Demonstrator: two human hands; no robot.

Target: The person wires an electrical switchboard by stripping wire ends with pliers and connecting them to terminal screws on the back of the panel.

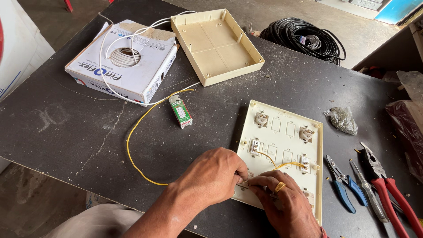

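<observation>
Near the front edge of the desk (66, 132), the left hand (211, 176) and the right hand (282, 198) press together over the near end of the cream switch plate (282, 150), fingers pinched on something small that I cannot see clearly. The plate looks light, stiff and rather brittle, so I think its rim is the safest place to hold; its long axis runs from the front edge towards the back. The yellow wire (132, 141) is thin and bendable, curving away towards the left edge.

A cream switch plate (282, 145) lies back-up on your dark table (66, 128), sockets and empty slots showing, while a yellow wire (136, 145) loops from its terminals leftward.
</observation>
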